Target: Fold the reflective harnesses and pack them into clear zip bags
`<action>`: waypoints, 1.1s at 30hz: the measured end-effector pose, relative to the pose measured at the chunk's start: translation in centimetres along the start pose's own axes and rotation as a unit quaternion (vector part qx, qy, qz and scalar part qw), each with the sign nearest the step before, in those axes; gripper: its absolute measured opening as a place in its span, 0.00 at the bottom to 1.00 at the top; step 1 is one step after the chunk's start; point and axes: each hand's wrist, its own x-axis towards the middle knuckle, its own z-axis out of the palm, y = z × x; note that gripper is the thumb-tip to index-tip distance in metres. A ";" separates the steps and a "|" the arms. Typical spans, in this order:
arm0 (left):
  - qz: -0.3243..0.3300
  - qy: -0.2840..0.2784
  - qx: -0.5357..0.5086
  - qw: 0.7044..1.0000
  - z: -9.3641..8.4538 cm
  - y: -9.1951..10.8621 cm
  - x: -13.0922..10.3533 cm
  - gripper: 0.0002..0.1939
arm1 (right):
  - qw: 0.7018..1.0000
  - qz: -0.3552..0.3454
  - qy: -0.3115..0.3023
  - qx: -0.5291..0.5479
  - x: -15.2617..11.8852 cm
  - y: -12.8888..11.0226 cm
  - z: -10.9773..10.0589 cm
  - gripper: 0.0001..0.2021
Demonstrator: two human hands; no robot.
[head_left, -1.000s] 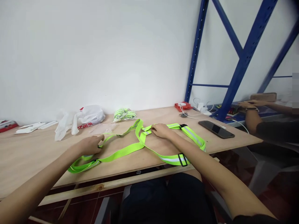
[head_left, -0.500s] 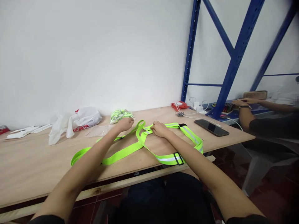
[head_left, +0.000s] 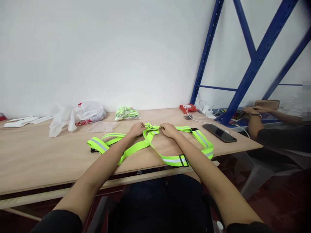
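A neon-green strap harness (head_left: 136,148) with silver reflective stripes and black buckles lies spread on the wooden table. Near its middle, where the straps cross and bunch up, my left hand (head_left: 137,128) pinches the webbing from the left. My right hand (head_left: 168,130) closes its fingers on the strap just right of that bunch. One loop, with a black slider (head_left: 184,160), runs under my right forearm to the table's front edge. Another loop lies beneath and left of my left forearm.
A clear bag of green straps (head_left: 127,113), a white plastic bag (head_left: 88,113) and a flat clear bag (head_left: 103,127) lie behind. To the right are a phone (head_left: 220,133), a red item (head_left: 188,108), cables and a blue rack (head_left: 247,69). A person's hands show at far right.
My left hand has moved right and nearer, to the strap crossing. The left loop has shifted and turned, now showing its silver stripe. The straps are more bunched between my hands.
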 end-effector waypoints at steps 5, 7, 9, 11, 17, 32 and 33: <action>0.050 0.098 0.012 0.994 -0.8 1.6 -0.5 0.14 | 1.000 0.031 -0.004 0.000 -0.1 0.2 0.0 0.19; 0.073 0.101 0.017 0.992 -0.9 1.9 -0.6 0.14 | 0.999 0.038 -0.004 -0.001 -0.2 0.1 0.0 0.19; 0.087 0.086 0.025 0.992 -0.8 1.6 -0.5 0.13 | 0.999 0.046 -0.004 -0.003 -0.2 0.1 0.0 0.18; 0.095 0.064 0.033 0.993 -0.7 0.8 -0.4 0.12 | 0.998 0.058 -0.005 -0.007 -0.2 0.2 0.0 0.18; 0.155 -0.025 0.024 0.987 -1.4 -1.1 -0.5 0.08 | 0.995 0.095 -0.011 -0.019 -0.1 1.0 -0.2 0.16; 0.213 -0.046 -0.113 0.969 -0.7 2.3 -1.0 0.23 | 0.995 0.097 -0.026 -0.016 -0.6 1.1 0.1 0.17; 0.213 -0.051 -0.117 0.969 -0.6 2.3 -0.9 0.21 | 0.995 0.097 -0.026 -0.015 -0.6 1.1 0.1 0.17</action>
